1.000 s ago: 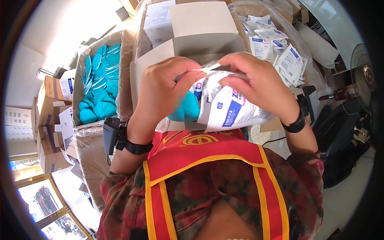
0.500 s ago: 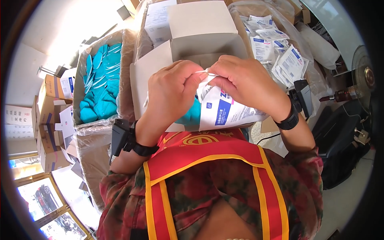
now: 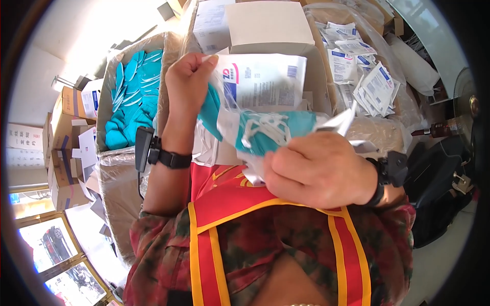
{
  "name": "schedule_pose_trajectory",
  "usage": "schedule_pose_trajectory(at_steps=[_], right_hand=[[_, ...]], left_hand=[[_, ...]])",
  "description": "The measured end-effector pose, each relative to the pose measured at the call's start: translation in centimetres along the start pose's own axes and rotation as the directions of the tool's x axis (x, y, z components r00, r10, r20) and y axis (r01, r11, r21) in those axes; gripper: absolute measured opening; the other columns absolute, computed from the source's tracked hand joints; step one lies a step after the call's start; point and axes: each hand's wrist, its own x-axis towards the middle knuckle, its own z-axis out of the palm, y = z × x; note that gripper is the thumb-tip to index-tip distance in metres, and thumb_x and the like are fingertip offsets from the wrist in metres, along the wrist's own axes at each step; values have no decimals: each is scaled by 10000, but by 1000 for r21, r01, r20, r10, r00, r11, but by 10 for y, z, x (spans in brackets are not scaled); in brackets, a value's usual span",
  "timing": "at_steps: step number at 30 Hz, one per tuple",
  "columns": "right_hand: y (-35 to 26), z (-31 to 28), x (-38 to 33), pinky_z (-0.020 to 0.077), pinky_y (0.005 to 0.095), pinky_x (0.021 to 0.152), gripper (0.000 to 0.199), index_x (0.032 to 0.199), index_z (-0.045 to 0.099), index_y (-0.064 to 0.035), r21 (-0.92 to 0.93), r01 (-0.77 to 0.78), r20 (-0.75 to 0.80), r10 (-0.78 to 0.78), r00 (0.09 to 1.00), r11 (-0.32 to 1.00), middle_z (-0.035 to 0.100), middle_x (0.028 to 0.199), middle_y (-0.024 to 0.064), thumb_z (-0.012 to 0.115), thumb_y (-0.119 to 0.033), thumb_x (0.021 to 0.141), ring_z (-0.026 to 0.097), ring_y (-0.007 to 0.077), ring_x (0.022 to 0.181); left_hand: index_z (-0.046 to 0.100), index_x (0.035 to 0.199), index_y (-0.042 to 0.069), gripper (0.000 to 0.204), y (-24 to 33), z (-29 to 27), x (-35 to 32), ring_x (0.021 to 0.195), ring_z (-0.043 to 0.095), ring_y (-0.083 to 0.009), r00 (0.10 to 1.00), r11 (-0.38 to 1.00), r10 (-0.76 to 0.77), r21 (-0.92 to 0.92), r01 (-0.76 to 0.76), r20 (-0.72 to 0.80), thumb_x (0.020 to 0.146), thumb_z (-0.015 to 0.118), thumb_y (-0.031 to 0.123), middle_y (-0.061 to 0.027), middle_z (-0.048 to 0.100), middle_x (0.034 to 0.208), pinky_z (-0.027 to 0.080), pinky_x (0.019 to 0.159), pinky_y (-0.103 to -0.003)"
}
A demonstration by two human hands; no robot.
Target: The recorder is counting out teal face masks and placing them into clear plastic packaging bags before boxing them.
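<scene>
In front of me is a white printed packet with a torn-looking clear and white wrapper. A teal face mask with bunched white straps lies within its lower part. My left hand is closed, pinching the packet's upper left corner between thumb and fingers. More teal mask material shows just below that hand. Lower and to the right, my right hand is curled into a fist on the packet's lower edge, somewhat blurred; its fingertips are hidden. White wrapper flaps stick up beyond its knuckles.
Behind the packet stands an open white carton. A plastic-lined box of teal masks is at the left. Several white sealed packets fill a lined box at the right. A fan and black bag are farther right.
My hands have moved apart from the pinched wrapper edge: left up and leftward, right down. The packet has swung open between them, and the mask with its straps now shows.
</scene>
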Motion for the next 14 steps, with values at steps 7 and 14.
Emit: schedule_pose_trajectory(at_steps=[7,14], right_hand=[[23,-24,-10,408,312,451,232,944,635,-62,196,-124,57,115,992,973,517,728,48,691,-74,719,538,205,556],[57,4,3,506,370,658,423,1239,532,-114,100,-423,58,419,906,901,634,939,89,665,-146,838,635,296,826]], left_hand=[[700,912,-13,112,15,-16,-1,720,586,-50,955,989,31,-145,13,295,843,697,74,-18,678,780,468,649,-201],[709,903,18,60,56,-19,-18,748,619,-124,762,896,441,-186,-404,473,866,662,27,-63,685,829,476,692,-218]])
